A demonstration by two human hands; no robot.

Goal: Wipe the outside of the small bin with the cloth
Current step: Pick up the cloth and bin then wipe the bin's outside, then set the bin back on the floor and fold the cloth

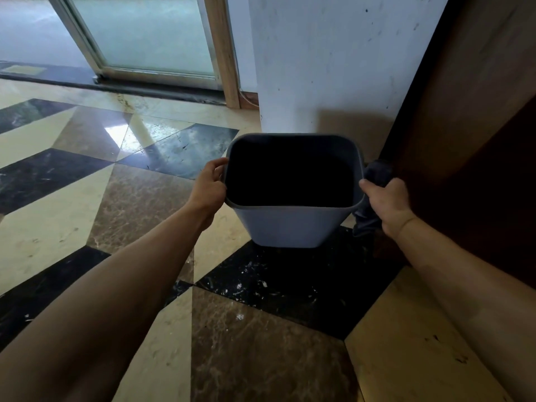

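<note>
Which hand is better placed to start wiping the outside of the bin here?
The right hand. It already holds the dark cloth bunched against the right outer wall of the small grey bin. The left hand is bare and grips the left rim, so it probably suits steadying.

The bin [285,227] is smooth, matt grey plastic. The cloth [374,181] is dark and soft. The floor [145,198] is glossy, scuffed marble.
</note>
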